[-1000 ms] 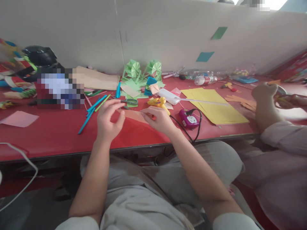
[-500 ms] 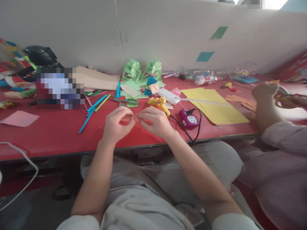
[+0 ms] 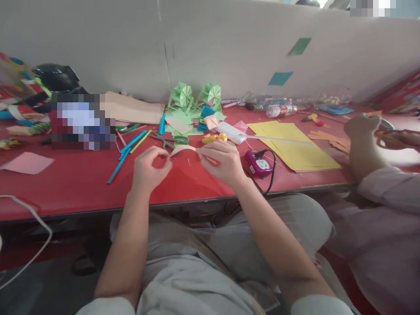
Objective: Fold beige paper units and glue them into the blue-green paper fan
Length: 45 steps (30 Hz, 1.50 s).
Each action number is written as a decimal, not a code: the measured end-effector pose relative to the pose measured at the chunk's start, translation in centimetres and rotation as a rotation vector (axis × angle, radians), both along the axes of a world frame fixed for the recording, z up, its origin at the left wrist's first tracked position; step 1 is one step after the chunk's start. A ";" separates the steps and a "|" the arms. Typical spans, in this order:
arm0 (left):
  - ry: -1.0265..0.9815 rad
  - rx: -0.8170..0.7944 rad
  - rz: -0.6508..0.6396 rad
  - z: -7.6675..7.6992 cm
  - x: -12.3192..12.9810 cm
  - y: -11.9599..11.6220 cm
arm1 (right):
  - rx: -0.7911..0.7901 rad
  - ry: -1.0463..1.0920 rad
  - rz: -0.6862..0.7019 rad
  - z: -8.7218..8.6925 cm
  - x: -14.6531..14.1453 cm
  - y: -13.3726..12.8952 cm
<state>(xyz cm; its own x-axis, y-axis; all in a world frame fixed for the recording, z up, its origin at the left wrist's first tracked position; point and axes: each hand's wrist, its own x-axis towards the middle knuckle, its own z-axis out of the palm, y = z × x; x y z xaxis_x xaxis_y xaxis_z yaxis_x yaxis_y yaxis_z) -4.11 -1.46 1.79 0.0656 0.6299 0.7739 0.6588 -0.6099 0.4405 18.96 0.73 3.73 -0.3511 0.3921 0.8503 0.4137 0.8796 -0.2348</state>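
Note:
Between my two hands stretches a pale orange paper strip (image 3: 183, 148), bowed upward in the middle above the red table (image 3: 183, 186). My left hand (image 3: 152, 169) pinches its left end between thumb and fingertips. At the other end, my right hand (image 3: 221, 162) is closed on the strip, its fingers pressed together. A yellow glue gun (image 3: 211, 138) lies just behind my right hand, which partly hides it. Grey-green scissors (image 3: 170, 141) lie behind my left hand.
A purple power socket (image 3: 258, 163) with a black cable sits right of my right hand. Yellow paper sheets (image 3: 295, 146) lie farther right, near another person's hand (image 3: 362, 124). Blue paper sticks (image 3: 126, 153) are at left, green paper models (image 3: 182, 95) behind.
My hands have moved apart, and the pale strip now shows stretched between them. My right hand covers more of the glue gun. The other person's hands look about the same.

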 end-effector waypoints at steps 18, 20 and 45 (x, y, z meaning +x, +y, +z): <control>0.034 0.073 -0.113 1.1 2.1 -0.9 | 0.019 -0.069 0.085 -1.1 -1.4 -0.5; 0.040 0.067 -0.098 1.0 1.9 -0.8 | 0.015 -0.061 0.081 -1.1 -1.4 -0.5; -0.587 -0.294 -0.174 -1.0 0.4 0.9 | -0.217 0.116 0.048 0.3 0.8 -0.2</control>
